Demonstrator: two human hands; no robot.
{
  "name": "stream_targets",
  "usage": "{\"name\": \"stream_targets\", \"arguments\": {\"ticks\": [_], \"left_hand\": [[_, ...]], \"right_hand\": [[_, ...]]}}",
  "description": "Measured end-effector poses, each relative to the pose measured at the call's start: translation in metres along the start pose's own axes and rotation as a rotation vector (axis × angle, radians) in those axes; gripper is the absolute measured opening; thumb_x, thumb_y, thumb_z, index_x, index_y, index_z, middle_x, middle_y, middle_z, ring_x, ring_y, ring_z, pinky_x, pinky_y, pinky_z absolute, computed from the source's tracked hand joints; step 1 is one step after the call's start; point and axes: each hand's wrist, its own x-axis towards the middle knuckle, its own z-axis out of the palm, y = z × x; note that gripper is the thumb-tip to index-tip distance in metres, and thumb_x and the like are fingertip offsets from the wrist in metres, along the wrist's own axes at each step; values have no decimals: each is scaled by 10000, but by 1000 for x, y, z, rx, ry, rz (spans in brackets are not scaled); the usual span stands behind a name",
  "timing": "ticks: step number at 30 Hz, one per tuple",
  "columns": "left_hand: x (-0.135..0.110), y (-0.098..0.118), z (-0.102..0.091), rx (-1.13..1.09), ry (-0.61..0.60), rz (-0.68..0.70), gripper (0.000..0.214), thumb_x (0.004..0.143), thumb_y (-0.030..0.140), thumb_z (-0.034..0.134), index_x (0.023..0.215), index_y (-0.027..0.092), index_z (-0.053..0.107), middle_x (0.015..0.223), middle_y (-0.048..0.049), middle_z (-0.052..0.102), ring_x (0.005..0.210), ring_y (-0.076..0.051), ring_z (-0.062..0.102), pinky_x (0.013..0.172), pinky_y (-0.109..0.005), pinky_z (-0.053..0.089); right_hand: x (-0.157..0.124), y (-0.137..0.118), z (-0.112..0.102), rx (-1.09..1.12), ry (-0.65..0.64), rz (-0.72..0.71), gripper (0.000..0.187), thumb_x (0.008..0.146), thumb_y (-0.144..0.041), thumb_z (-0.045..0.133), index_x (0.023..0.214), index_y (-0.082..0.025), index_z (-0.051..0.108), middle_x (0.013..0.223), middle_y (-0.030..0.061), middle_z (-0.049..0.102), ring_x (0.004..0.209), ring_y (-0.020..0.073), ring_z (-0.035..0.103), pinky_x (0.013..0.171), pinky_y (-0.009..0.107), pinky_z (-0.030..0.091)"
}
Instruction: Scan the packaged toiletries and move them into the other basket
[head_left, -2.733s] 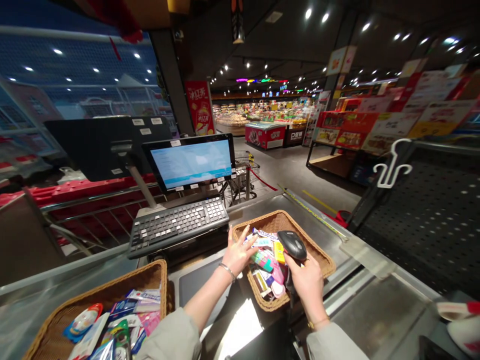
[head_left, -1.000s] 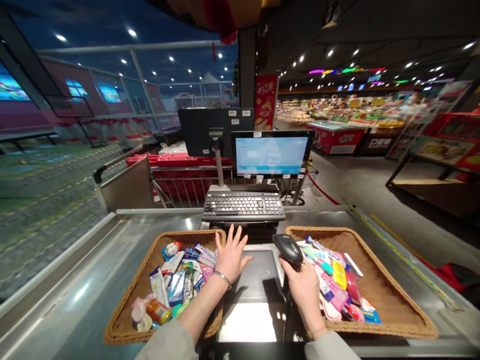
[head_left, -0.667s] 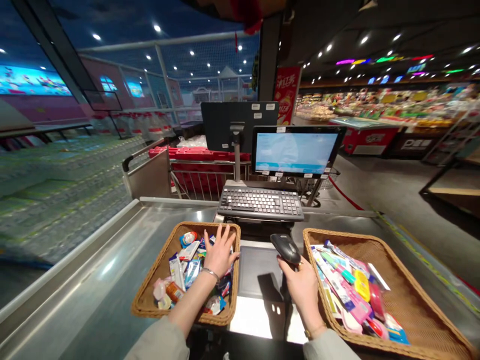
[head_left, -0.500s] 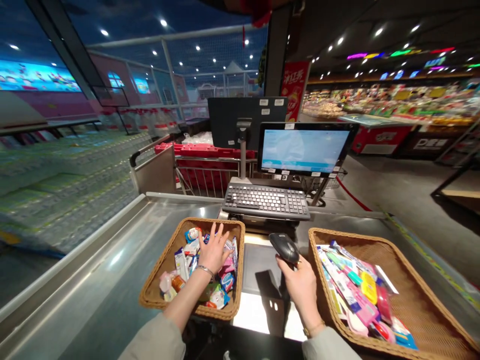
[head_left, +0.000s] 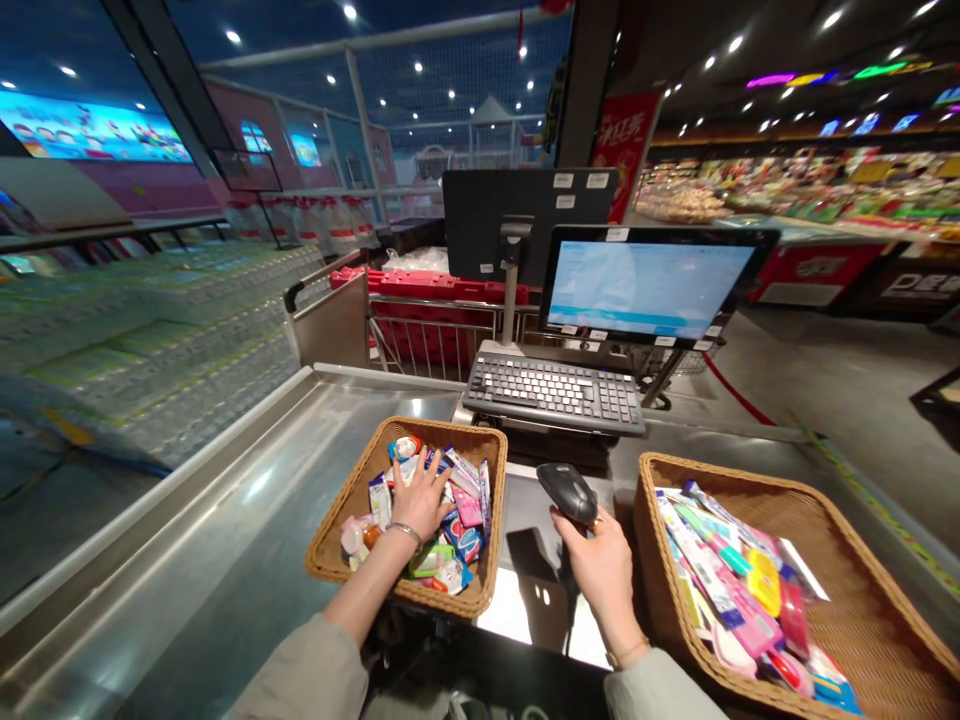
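Note:
My left hand is over the left wicker basket, palm down with fingers spread across a heap of small wrapped sweets and snack packets. I cannot tell whether the fingertips touch the packets. In my right hand is a black handheld barcode scanner, gripped by its handle, with its head tilted up and to the left above the counter. Right of that hand stands a second wicker basket, holding toothbrush-like packs and colourful small goods.
Behind the baskets a black keyboard sits below a lit screen, and another monitor faces away. The metal counter has a raised left edge. A shopping trolley stands beyond it. Bottled water packs are stacked at left.
My left hand has shifted slightly left and lower within the left basket, its fingers still spread. The view has turned a little to the left. The scanner stays in my right hand.

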Motion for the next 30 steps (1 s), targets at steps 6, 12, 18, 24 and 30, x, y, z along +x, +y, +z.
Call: {"name": "stream_targets", "arguments": {"ticks": [6,12,18,24,30], "left_hand": [[5,-5,7,56,-28,124,515,778,463,671,1257,294,586,1509,-108,418,1443,-386,225,1096,-747,9],[21,-15,25,117,-9,382,279,840,312,635,1118,306,653,1484,-69,461,1431,-326,292,1117,-721,5],[37,-19,51,122,37,619,165,921,256,540,907,269,703,1398,-4,561,1417,-259,338,1145,-683,-31],[42,-16,62,81,-20,664,190,933,237,527,888,266,709,1390,9,569,1424,-225,329,1163,-651,-50],[41,-20,57,13,-40,672,225,951,243,492,897,287,706,1343,29,608,1418,-207,340,1156,-656,-81]], "right_hand": [[-2,2,4,-5,-20,9,442,653,-583,616,816,-198,760,1049,122,710,959,307,637,820,376,473],[-3,5,8,-13,-19,2,440,660,-579,611,837,-204,757,1078,117,705,984,297,634,836,367,472],[-2,9,12,-18,-18,-5,451,653,-581,618,839,-195,757,1074,122,706,998,291,632,852,359,475],[2,12,15,-29,-12,21,461,640,-585,638,858,-197,760,1154,126,678,1062,309,612,923,398,457],[3,10,19,-36,-5,23,437,631,-584,649,813,-203,761,1131,131,687,1102,322,595,970,420,435]]}}
